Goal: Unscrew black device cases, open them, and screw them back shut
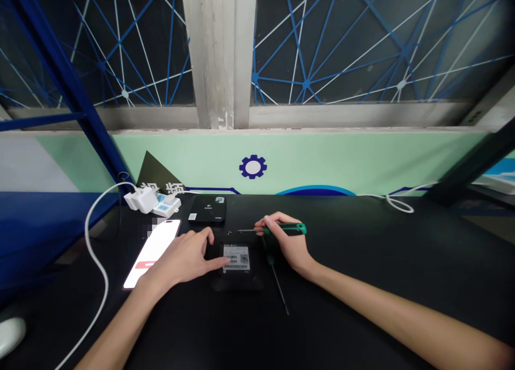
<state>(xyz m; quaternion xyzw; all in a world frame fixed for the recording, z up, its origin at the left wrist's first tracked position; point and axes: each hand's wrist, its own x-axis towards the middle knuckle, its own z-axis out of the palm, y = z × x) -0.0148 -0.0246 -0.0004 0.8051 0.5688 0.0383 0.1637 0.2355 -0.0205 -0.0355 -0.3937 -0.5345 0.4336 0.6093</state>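
A flat black electronic device (234, 280) with a white printed label lies in front of me. My left hand (189, 254) steadies it from the left, with the thumb pressed on the label and the curled index finger by the far left corner. A green-and-black screwdriver (293, 229) is held nearly level in my right hand (290, 241), its shaft pointing left above the device's far edge. Near the tip are tiny metal pieces (230, 232), perhaps screws. Beside the device on the right, a second screwdriver (279, 288) lies on the black table.
A lit phone (155, 254) lies left of the device, partly behind my left arm. Farther back are another black box (207, 209) and a white charger (142, 199) with its cable (105, 284). A white mouse (11, 335) sits at the left edge; another cable (398, 204) lies back right.
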